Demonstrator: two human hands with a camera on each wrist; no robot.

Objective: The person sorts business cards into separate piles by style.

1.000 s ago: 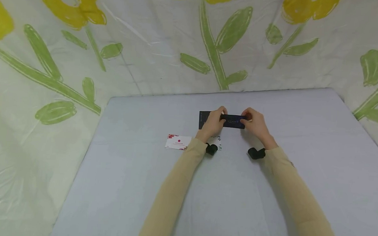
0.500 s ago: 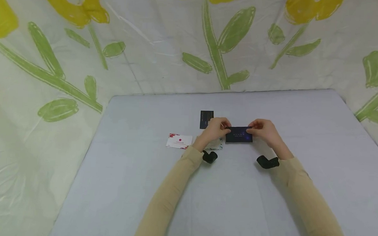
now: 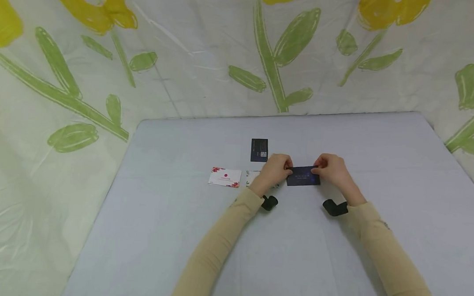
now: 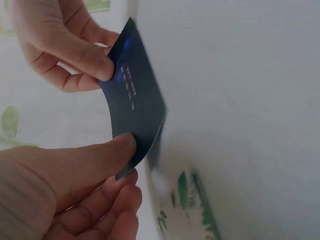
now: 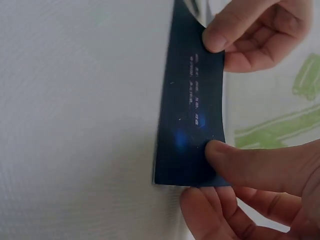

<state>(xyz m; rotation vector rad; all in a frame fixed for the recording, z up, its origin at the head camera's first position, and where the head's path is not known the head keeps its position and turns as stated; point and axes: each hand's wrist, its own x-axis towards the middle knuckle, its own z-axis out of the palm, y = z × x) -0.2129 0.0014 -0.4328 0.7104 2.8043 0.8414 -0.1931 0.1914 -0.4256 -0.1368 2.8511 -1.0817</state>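
A dark blue business card [image 3: 303, 177] with pale print is held between both hands, its lower edge close to the table. My left hand [image 3: 273, 171] pinches the card's left end, thumb on the printed face and fingers behind. At the other end, my right hand [image 3: 334, 171] pinches it the same way. The card [image 4: 131, 102] bows slightly in the left wrist view. Just left of my left hand lies a white card with green leaf print [image 3: 253, 177], partly covered by that hand.
Farther back lies a black card [image 3: 259, 150] with a small pale square on it. A white card with red flowers [image 3: 225, 177] is to the left. The pale table [image 3: 169, 233] ends at a flower-painted sheet [image 3: 201, 53]. Black wrist straps [image 3: 335, 208] show at both cuffs.
Both hands have brought the dark blue card toward me and slightly right, away from the black card. Its printed face now shows more fully. The black card stays put, now uncovered.
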